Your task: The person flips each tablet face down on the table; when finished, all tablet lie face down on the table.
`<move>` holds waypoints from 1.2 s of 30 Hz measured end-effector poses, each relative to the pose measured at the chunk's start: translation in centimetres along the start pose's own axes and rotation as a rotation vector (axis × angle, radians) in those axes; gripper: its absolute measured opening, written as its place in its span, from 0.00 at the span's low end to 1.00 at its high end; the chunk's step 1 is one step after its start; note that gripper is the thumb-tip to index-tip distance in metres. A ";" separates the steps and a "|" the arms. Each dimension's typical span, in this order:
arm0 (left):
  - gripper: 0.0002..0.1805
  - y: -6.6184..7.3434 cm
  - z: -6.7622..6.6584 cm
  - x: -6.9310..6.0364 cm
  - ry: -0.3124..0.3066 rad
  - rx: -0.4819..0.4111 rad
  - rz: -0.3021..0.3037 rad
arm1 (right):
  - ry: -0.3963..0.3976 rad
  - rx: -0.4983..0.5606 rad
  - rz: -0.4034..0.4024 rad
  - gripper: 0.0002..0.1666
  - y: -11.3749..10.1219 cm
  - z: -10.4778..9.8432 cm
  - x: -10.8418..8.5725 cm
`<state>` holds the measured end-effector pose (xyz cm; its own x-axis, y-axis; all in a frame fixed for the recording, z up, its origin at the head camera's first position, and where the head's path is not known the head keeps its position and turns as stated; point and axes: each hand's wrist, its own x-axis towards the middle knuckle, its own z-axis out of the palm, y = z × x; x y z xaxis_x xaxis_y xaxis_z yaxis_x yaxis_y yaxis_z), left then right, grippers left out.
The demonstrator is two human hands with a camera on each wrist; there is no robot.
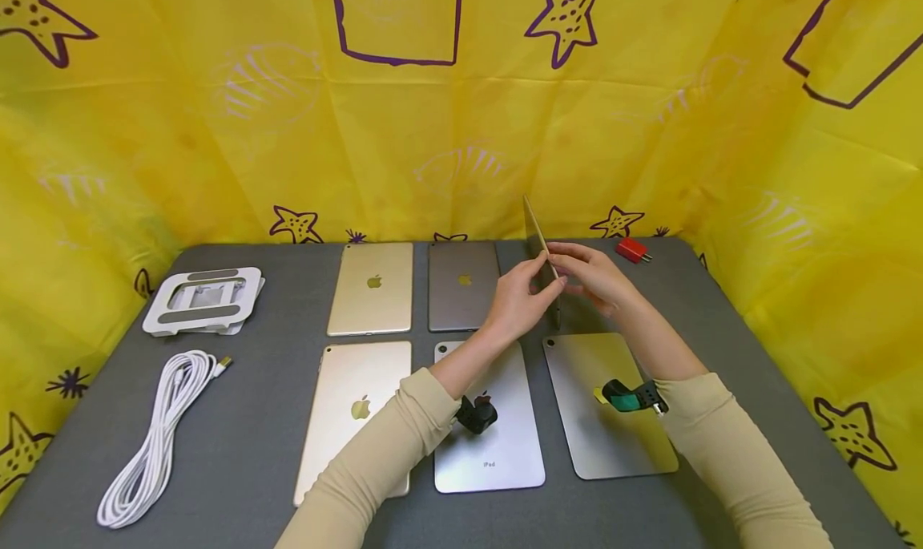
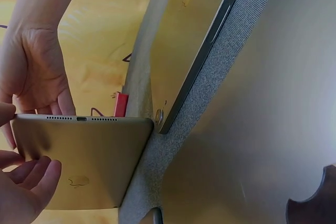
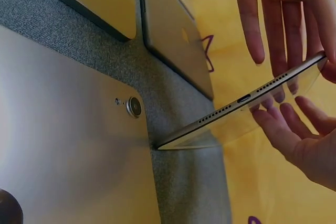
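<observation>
At the back right, a thin tablet (image 1: 542,252) stands tilted on its edge, its lower side near the cloth. My left hand (image 1: 522,296) grips its near edge from the back side, which carries an apple logo in the left wrist view. From the screen side, my right hand (image 1: 594,280) holds the same edge with bent fingers. The tablet's charging port and speaker holes (image 3: 244,98) face the right wrist camera. Below my left forearm lies a silver tablet (image 1: 490,453); beside it, under my right wrist, lies a grey tablet (image 1: 598,445).
Two gold tablets (image 1: 371,288) and a dark grey tablet (image 1: 461,284) lie back up. On the left are a folded white stand (image 1: 205,296) and a coiled white cable (image 1: 155,445). A red plug adapter (image 1: 633,250) sits at the back right. Yellow patterned curtain (image 1: 433,132) surrounds the table.
</observation>
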<state>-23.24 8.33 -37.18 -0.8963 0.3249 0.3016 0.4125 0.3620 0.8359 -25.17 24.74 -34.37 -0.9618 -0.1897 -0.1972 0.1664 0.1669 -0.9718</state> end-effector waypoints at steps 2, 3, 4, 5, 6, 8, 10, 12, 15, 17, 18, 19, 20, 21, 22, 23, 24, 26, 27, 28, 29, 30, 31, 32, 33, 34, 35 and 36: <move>0.33 0.0 0.1 0.0 -0.006 -0.026 -0.008 | 0.007 0.001 0.002 0.34 0.1 -0.1 0.0; 0.33 -0.1 0.1 0.0 -0.010 -0.042 -0.014 | 0.013 0.003 0.004 0.34 0.2 -0.1 0.0; 0.33 -0.1 0.1 0.0 -0.014 -0.058 -0.020 | 0.018 0.006 0.007 0.35 0.2 -0.2 0.0; 0.33 -0.2 0.2 0.0 -0.017 -0.073 -0.027 | 0.025 0.010 0.009 0.35 0.2 -0.2 0.0; 0.33 -0.2 0.3 0.0 -0.023 -0.087 -0.038 | 0.029 0.013 0.009 0.35 0.3 -0.3 -0.1; 0.33 -0.3 0.3 -0.1 -0.045 -0.105 -0.073 | 0.041 0.013 0.009 0.34 0.3 -0.5 -0.1; 0.33 -0.4 0.5 -0.2 -0.081 -0.125 -0.118 | 0.054 0.016 0.011 0.34 0.4 -0.7 -0.3; 0.32 -0.6 0.7 -0.3 -0.120 -0.128 -0.170 | 0.067 0.022 0.015 0.34 0.4 -1.0 -0.4; 0.32 -1.2 1.1 -0.4 -0.179 -0.132 -0.233 | 0.089 0.037 0.025 0.35 0.4 -1.5 -0.7; 0.31 -1.7 1.4 -0.4 -0.211 -0.133 -0.267 | 0.107 0.056 0.029 0.35 0.6 -1.9 -0.9; 0.31 -2.0 1.5 -0.4 -0.228 -0.137 -0.286 | 0.118 0.068 0.029 0.35 0.7 -2.2 -1.0; 0.32 -2.2 1.6 -0.4 -0.244 -0.139 -0.309 | 0.127 0.083 0.026 0.35 0.7 -2.4 -1.1; 0.32 -2.4 1.7 -0.4 -0.257 -0.146 -0.330 | 0.136 0.105 0.024 0.34 0.8 -2.7 -1.2; 0.33 -2.7 1.9 -0.4 -0.268 -0.158 -0.350 | 0.145 0.129 0.021 0.33 0.9 -2.9 -1.3; 0.33 -2.8 2.0 -0.4 -0.276 -0.175 -0.366 | 0.150 0.161 0.014 0.33 1.0 -3.1 -1.4; 0.33 -3.0 2.0 -0.4 -0.282 -0.194 -0.382 | 0.156 0.194 0.010 0.31 1.1 -3.4 -1.5; 0.33 -3.2 2.1 -0.4 -0.286 -0.219 -0.395 | 0.159 0.221 0.004 0.29 1.2 -3.6 -1.7; 0.32 -3.4 2.2 -0.4 -0.290 -0.270 -0.409 | 0.166 0.279 -0.001 0.23 1.5 -4.0 -1.9; 0.31 -3.5 2.3 -0.3 -0.292 -0.291 -0.412 | 0.169 0.304 -0.002 0.19 1.6 -4.3 -2.1; 0.31 -3.6 2.3 -0.3 -0.293 -0.309 -0.414 | 0.171 0.326 -0.002 0.16 1.8 -4.5 -2.2; 0.31 -3.6 2.3 -0.3 -0.295 -0.318 -0.415 | 0.176 0.343 -0.001 0.12 1.9 -4.7 -2.4; 0.30 -3.7 2.3 -0.3 -0.298 -0.319 -0.414 | 0.178 0.356 0.000 0.10 2.1 -4.9 -2.5; 0.31 -3.7 2.3 -0.3 -0.301 -0.321 -0.413 | 0.181 0.368 0.003 0.09 2.3 -5.1 -2.6; 0.31 -3.7 2.3 -0.3 -0.302 -0.316 -0.413 | 0.185 0.373 0.008 0.09 2.5 -5.3 -2.7; 0.31 -3.7 2.2 -0.3 -0.301 -0.303 -0.412 | 0.187 0.375 0.013 0.10 2.7 -5.5 -2.8; 0.31 -3.6 2.2 -0.4 -0.301 -0.295 -0.410 | 0.189 0.370 0.016 0.10 3.0 -5.7 -2.9; 0.32 -3.5 2.1 -0.5 -0.301 -0.286 -0.409 | 0.194 0.364 0.021 0.11 3.3 -5.9 -2.9; 0.32 -3.5 2.1 -0.5 -0.301 -0.278 -0.409 | 0.200 0.356 0.024 0.11 3.6 -6.1 -2.8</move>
<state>-23.88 8.72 -41.22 -0.8716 0.4557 -0.1808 -0.0520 0.2808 0.9584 -23.15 31.76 -36.52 -0.9741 0.0075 -0.2259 0.2208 -0.1834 -0.9579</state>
